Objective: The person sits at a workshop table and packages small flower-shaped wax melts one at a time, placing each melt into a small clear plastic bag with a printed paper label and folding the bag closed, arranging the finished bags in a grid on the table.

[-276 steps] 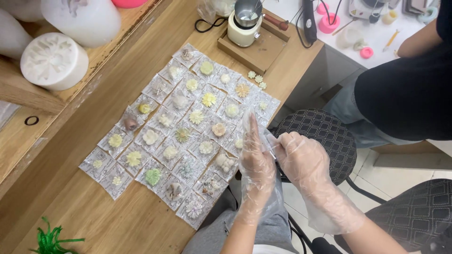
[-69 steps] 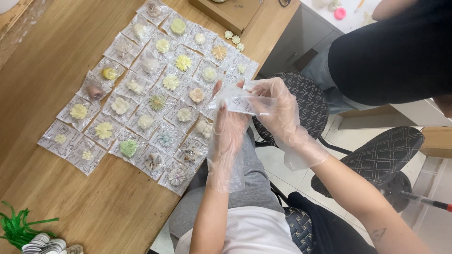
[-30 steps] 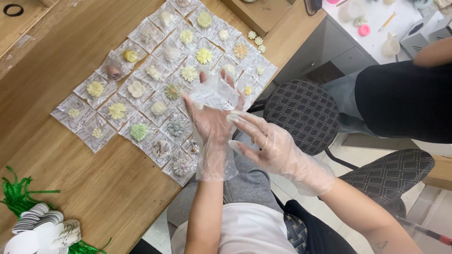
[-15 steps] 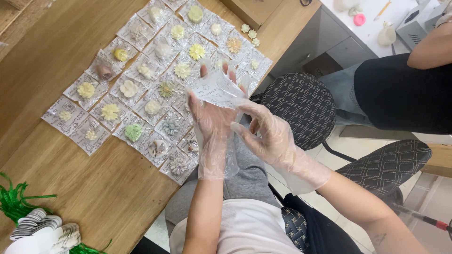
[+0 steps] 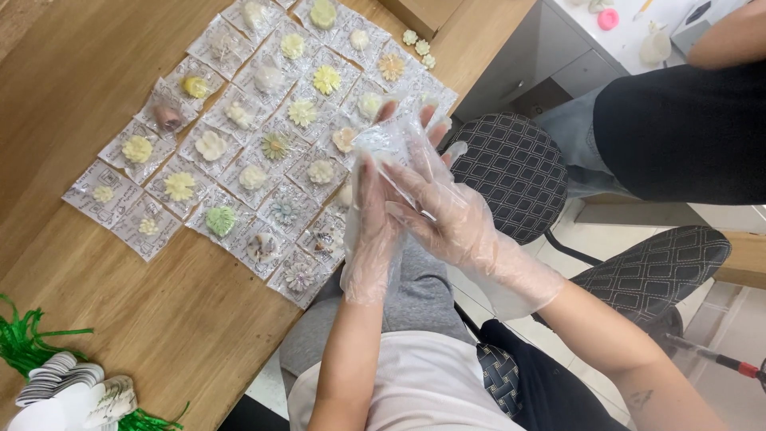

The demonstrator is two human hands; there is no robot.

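While both gloved hands meet just off the near edge of the wooden table [image 5: 159,319], a small clear plastic bag [image 5: 383,144] is pressed between them. The left hand [image 5: 375,215] lies flat behind the bag, fingers straight and together, and the right hand [image 5: 439,215] lays its fingers across the front, thumb spread wide. On the table, just left of the bag, sealed packets of small flower-shaped pieces [image 5: 255,120] lie in rows. At the table's near left corner sit green strands [image 5: 32,343] beside white tags [image 5: 64,391]. Right of the table, another person in a black top [image 5: 678,128] sits by a patterned chair [image 5: 515,172].
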